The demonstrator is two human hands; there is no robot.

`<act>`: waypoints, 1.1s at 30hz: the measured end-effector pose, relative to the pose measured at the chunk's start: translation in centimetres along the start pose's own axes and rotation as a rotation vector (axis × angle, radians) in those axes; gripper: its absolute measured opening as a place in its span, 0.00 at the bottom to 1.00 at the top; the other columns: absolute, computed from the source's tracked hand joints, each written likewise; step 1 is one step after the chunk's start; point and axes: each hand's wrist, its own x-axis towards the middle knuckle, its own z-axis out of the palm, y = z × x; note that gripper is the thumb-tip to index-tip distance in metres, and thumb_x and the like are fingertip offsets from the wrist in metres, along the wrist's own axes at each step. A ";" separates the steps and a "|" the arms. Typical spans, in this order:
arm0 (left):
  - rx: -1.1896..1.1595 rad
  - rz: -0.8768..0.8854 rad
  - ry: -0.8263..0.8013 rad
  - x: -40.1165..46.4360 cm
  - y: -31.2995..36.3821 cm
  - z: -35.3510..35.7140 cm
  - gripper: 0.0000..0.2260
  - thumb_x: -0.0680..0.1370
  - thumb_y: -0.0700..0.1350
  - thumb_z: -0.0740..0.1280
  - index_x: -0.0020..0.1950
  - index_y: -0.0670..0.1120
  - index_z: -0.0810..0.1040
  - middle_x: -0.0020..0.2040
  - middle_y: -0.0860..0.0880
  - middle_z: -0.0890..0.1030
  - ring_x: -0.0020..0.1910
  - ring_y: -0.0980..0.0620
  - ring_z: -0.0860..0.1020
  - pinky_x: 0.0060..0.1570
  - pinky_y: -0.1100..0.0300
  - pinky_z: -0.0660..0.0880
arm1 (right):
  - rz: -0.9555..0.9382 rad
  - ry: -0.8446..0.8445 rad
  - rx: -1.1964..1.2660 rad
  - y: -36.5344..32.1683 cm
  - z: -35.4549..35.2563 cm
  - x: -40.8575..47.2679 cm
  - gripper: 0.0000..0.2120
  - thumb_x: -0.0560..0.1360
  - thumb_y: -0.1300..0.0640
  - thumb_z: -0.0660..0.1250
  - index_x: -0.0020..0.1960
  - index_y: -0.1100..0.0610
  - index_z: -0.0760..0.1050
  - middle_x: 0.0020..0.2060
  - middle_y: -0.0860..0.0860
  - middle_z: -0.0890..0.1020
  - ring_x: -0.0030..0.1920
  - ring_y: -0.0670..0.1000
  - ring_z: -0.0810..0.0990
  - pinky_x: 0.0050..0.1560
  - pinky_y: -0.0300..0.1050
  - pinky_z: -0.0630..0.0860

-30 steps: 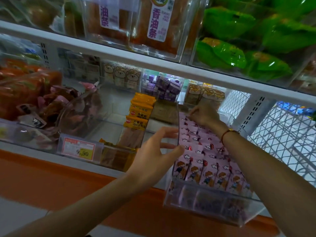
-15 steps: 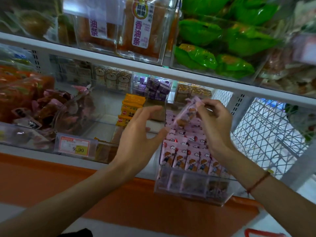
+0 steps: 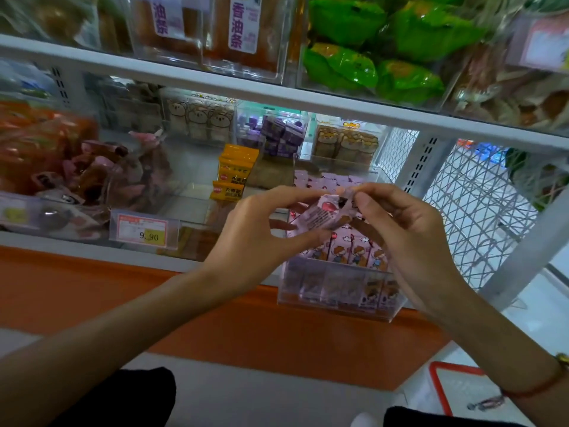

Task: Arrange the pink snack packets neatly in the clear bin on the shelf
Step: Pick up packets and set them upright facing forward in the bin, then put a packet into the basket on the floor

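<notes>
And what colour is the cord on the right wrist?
Red, a thin cord with a small gold piece; the head view shows it, bottom right.

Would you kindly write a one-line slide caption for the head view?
Both hands, left and right, hold one pink packet above the clear bin of packets.

I am reaching both forearms forward and inward, bringing the hands together at chest height. My left hand (image 3: 261, 229) is curling thumb and fingers toward the right — pinching. My right hand (image 3: 397, 229) is doing the same from the other side, fingertips (image 3: 360, 200) bent in, back of the hand turned outward — a red cord circling its wrist.
</notes>
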 end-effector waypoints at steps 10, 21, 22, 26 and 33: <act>-0.279 -0.076 0.105 1.0 1.0 -0.1 0.19 0.69 0.52 0.73 0.59 0.53 0.78 0.51 0.59 0.83 0.51 0.61 0.81 0.48 0.69 0.77 | -0.007 -0.269 -0.217 0.6 -0.6 0.3 0.34 0.72 0.58 0.71 0.72 0.39 0.60 0.68 0.38 0.69 0.68 0.40 0.67 0.66 0.44 0.70; -0.551 -0.156 -0.105 2.7 9.5 8.9 0.10 0.73 0.46 0.72 0.52 0.55 0.76 0.44 0.62 0.82 0.45 0.65 0.81 0.40 0.68 0.78 | -0.153 0.145 -0.628 -3.6 -8.2 -4.9 0.19 0.72 0.44 0.62 0.61 0.45 0.68 0.49 0.35 0.76 0.50 0.39 0.78 0.46 0.25 0.73; -0.544 -0.158 -0.162 2.7 10.1 10.4 0.10 0.74 0.45 0.71 0.52 0.56 0.76 0.44 0.63 0.82 0.44 0.65 0.81 0.40 0.69 0.78 | -0.107 0.176 -0.672 -3.6 -9.7 -5.8 0.22 0.72 0.43 0.61 0.63 0.48 0.68 0.51 0.38 0.76 0.50 0.40 0.78 0.46 0.25 0.73; -0.299 -0.185 -0.365 1.5 9.9 17.2 0.11 0.77 0.48 0.69 0.59 0.52 0.77 0.51 0.59 0.80 0.46 0.61 0.80 0.44 0.64 0.79 | 0.094 0.243 -0.809 -2.1 -16.5 -10.7 0.24 0.73 0.47 0.63 0.66 0.54 0.69 0.55 0.48 0.77 0.50 0.47 0.78 0.48 0.34 0.76; 0.442 -0.423 -0.728 -7.0 1.9 30.1 0.16 0.79 0.61 0.58 0.59 0.53 0.75 0.59 0.52 0.80 0.56 0.49 0.79 0.54 0.56 0.73 | 0.534 0.276 -0.906 8.2 -25.8 -21.2 0.17 0.75 0.51 0.68 0.63 0.52 0.72 0.50 0.47 0.79 0.44 0.48 0.80 0.45 0.47 0.80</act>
